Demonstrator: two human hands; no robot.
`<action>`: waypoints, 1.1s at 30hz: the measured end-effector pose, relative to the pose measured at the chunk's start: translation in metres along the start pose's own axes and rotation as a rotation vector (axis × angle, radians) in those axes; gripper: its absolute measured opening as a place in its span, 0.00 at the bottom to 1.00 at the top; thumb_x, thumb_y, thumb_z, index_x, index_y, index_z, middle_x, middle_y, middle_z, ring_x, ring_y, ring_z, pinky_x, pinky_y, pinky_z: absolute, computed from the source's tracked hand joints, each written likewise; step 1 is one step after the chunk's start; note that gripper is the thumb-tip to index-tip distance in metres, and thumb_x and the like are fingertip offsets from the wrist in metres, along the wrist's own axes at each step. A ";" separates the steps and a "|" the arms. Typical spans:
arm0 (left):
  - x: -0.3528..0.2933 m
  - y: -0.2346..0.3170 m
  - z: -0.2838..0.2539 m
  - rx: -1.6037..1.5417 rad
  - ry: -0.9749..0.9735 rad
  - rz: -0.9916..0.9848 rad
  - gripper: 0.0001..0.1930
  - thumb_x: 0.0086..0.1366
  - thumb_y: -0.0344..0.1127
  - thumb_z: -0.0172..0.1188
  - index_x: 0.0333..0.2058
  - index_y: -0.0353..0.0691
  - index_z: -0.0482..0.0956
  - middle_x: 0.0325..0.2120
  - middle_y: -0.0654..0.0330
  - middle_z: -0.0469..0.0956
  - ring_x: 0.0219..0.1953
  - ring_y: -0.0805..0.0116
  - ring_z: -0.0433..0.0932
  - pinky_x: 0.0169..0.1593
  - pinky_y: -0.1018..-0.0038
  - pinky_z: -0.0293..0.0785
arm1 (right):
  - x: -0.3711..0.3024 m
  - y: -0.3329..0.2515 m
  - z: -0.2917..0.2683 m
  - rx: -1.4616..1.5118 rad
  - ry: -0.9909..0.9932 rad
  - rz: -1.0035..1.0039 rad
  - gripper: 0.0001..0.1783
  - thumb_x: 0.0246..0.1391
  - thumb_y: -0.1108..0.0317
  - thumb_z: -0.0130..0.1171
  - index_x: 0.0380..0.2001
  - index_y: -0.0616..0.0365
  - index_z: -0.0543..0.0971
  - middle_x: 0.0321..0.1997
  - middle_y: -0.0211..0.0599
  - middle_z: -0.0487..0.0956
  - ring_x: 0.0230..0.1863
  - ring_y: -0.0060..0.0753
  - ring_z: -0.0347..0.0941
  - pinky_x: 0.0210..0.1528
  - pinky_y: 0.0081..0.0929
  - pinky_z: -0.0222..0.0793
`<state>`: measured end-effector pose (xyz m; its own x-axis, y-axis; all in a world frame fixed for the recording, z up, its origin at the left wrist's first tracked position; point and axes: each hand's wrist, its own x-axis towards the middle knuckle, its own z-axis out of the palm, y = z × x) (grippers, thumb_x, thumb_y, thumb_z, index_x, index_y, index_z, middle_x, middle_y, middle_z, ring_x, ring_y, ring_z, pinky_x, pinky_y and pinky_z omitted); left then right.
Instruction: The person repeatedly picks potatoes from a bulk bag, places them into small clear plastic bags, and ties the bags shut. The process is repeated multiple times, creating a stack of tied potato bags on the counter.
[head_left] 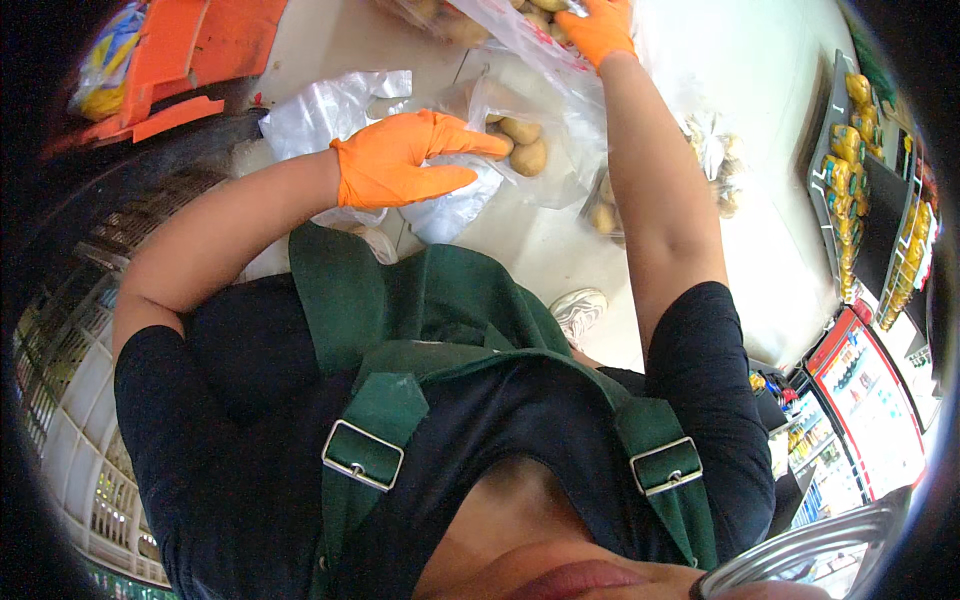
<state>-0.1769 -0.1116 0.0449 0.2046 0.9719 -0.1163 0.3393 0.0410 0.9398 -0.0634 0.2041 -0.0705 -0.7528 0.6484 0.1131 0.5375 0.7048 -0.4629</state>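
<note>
My left hand [410, 160], in an orange glove, reaches over a small clear plastic bag [555, 180]. Its fingers are stretched out and the thumb stands apart, with nothing visible in its grasp. A few potatoes [528, 158] lie in this bag, close to the fingertips. My right hand [602, 32], gloved the same way, touches the heaped potatoes [540, 15] in a larger clear bag [505, 30] at the top edge. The picture's edge cuts off part of that hand, so whether it grips a potato is unclear.
Crumpled whitish plastic bags [335, 108] lie beside my left forearm on the pale tiled floor [770, 270]. Past my right forearm sit more filled clear bags [728, 170]. An orange crate [195, 50] stands at far left; racks with yellow packets [848, 170] rise at right.
</note>
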 end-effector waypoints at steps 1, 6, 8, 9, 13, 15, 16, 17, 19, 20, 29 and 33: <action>0.001 -0.003 0.001 -0.148 -0.071 -0.067 0.21 0.69 0.35 0.59 0.61 0.41 0.77 0.56 0.54 0.79 0.59 0.57 0.75 0.66 0.65 0.66 | -0.001 -0.014 -0.002 -0.113 -0.053 0.036 0.26 0.47 0.66 0.63 0.54 0.49 0.80 0.62 0.55 0.70 0.60 0.59 0.70 0.63 0.44 0.69; 0.002 -0.009 0.004 -0.337 -0.092 -0.201 0.19 0.72 0.35 0.57 0.59 0.38 0.78 0.55 0.56 0.80 0.58 0.66 0.76 0.63 0.68 0.69 | 0.026 -0.079 -0.011 -0.431 -0.243 0.389 0.26 0.51 0.59 0.66 0.55 0.46 0.80 0.65 0.53 0.67 0.65 0.58 0.67 0.66 0.45 0.66; 0.002 -0.007 0.002 -0.432 -0.061 -0.262 0.18 0.73 0.35 0.56 0.58 0.36 0.78 0.53 0.56 0.81 0.56 0.68 0.77 0.62 0.70 0.70 | 0.033 -0.086 -0.012 -0.436 -0.397 0.489 0.26 0.50 0.57 0.66 0.54 0.47 0.80 0.64 0.55 0.68 0.64 0.59 0.67 0.66 0.46 0.67; 0.001 -0.005 0.000 -0.474 -0.042 -0.284 0.18 0.73 0.34 0.56 0.58 0.36 0.78 0.52 0.56 0.81 0.55 0.68 0.78 0.61 0.70 0.71 | 0.033 -0.084 -0.013 -0.413 -0.364 0.468 0.27 0.50 0.55 0.67 0.54 0.48 0.80 0.62 0.55 0.70 0.63 0.58 0.68 0.64 0.46 0.68; 0.002 -0.002 -0.012 -0.717 -0.069 -0.406 0.16 0.74 0.33 0.54 0.56 0.36 0.79 0.49 0.55 0.83 0.51 0.69 0.80 0.60 0.70 0.72 | 0.013 -0.062 -0.010 -0.355 -0.069 0.151 0.32 0.45 0.48 0.71 0.52 0.52 0.81 0.58 0.57 0.73 0.58 0.56 0.73 0.56 0.46 0.74; 0.002 -0.004 -0.017 -0.739 -0.056 -0.343 0.16 0.73 0.33 0.55 0.55 0.36 0.80 0.46 0.56 0.83 0.50 0.69 0.80 0.59 0.70 0.74 | -0.008 -0.052 -0.019 0.156 -0.116 0.088 0.31 0.45 0.50 0.72 0.52 0.52 0.81 0.55 0.57 0.75 0.56 0.55 0.74 0.54 0.47 0.74; 0.002 -0.006 -0.018 -0.754 -0.020 -0.301 0.16 0.73 0.33 0.56 0.55 0.36 0.81 0.45 0.56 0.84 0.49 0.70 0.81 0.58 0.70 0.74 | -0.021 -0.050 -0.025 0.539 -0.200 0.262 0.29 0.46 0.53 0.70 0.52 0.51 0.81 0.53 0.56 0.76 0.55 0.56 0.74 0.54 0.48 0.74; 0.002 -0.007 -0.018 -0.797 0.014 -0.336 0.24 0.71 0.37 0.58 0.64 0.39 0.73 0.52 0.54 0.80 0.47 0.69 0.81 0.57 0.69 0.75 | -0.039 -0.051 -0.033 0.924 -0.279 0.444 0.26 0.48 0.56 0.68 0.52 0.50 0.81 0.51 0.55 0.77 0.53 0.58 0.74 0.54 0.49 0.73; 0.002 -0.008 -0.018 -1.033 0.044 -0.288 0.32 0.69 0.38 0.59 0.70 0.41 0.62 0.58 0.52 0.75 0.46 0.68 0.82 0.57 0.69 0.74 | -0.078 -0.054 -0.058 1.494 -0.333 0.562 0.28 0.52 0.53 0.65 0.55 0.51 0.78 0.54 0.54 0.76 0.55 0.60 0.73 0.56 0.54 0.72; 0.002 -0.006 -0.017 -1.124 0.059 -0.314 0.37 0.68 0.39 0.59 0.73 0.42 0.57 0.62 0.51 0.72 0.45 0.67 0.82 0.57 0.69 0.74 | -0.101 -0.057 -0.074 1.676 -0.310 0.480 0.33 0.54 0.48 0.65 0.58 0.54 0.75 0.59 0.54 0.74 0.60 0.60 0.72 0.59 0.58 0.72; 0.012 0.017 -0.005 -0.903 0.176 -0.224 0.51 0.62 0.30 0.58 0.77 0.49 0.35 0.70 0.50 0.60 0.43 0.69 0.81 0.53 0.73 0.74 | -0.170 -0.081 -0.038 1.341 -0.589 0.203 0.35 0.58 0.49 0.63 0.64 0.54 0.70 0.65 0.50 0.72 0.62 0.49 0.73 0.65 0.51 0.68; 0.002 0.007 -0.014 -0.826 0.035 -0.258 0.45 0.63 0.29 0.57 0.76 0.47 0.45 0.57 0.53 0.74 0.36 0.73 0.78 0.45 0.75 0.75 | -0.187 -0.054 -0.069 -0.055 -0.727 -0.050 0.26 0.61 0.50 0.60 0.54 0.57 0.75 0.52 0.49 0.79 0.53 0.51 0.77 0.65 0.43 0.67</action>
<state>-0.1866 -0.1062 0.0555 0.1797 0.9151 -0.3609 -0.4070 0.4031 0.8197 0.0749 0.0646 -0.0057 -0.8289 0.2737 -0.4878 0.4996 0.7544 -0.4257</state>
